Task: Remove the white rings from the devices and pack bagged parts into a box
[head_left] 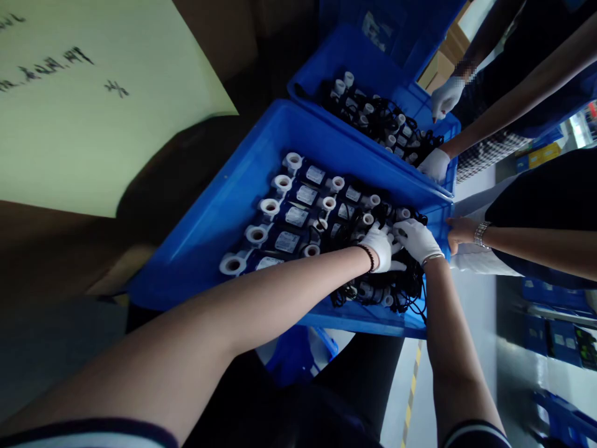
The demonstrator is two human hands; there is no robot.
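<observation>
A blue bin [205, 193] holds rows of dark blue cylindrical parts with white ring ends and white labels [296, 216], with black cables [413, 280] bunched at its right side. My left hand [379, 247], in a white glove, is among the cables and parts; its fingers are bent and partly spread, and what they touch is hard to make out. Just right of it, my right hand [416, 239], also gloved, reaches down onto the same cables near a white part end. Its fingertips are partly hidden, so its grip is unclear.
Behind stands a second blue bin [373, 68] with similar parts, where another person's gloved hands [446, 98] work. A bare hand [461, 233] with a metal watch rests at the near bin's right edge. A large yellow-green sheet [107, 93] with handwriting hangs at upper left.
</observation>
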